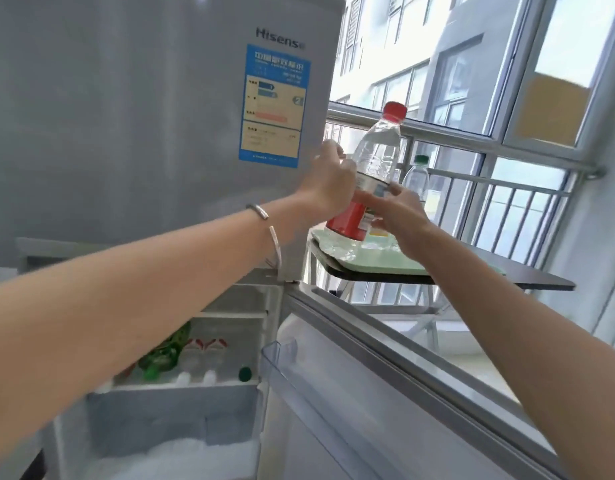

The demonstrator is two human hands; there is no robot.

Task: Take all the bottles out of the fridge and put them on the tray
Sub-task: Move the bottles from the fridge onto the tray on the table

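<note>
A clear water bottle with a red cap and red label is tilted over the pale green tray, its base at or just above the tray's left end. My left hand wraps its middle from the left. My right hand touches its label from the right with fingers spread. A second clear bottle with a green cap stands upright on the tray behind my right hand. Inside the open fridge compartment, several bottles lie on the shelf: a green one and clear ones with red labels.
The tray rests on a dark tabletop to the right of the grey fridge body. The open lower fridge door with a clear door shelf stretches toward me below the table. A metal window railing runs behind the table.
</note>
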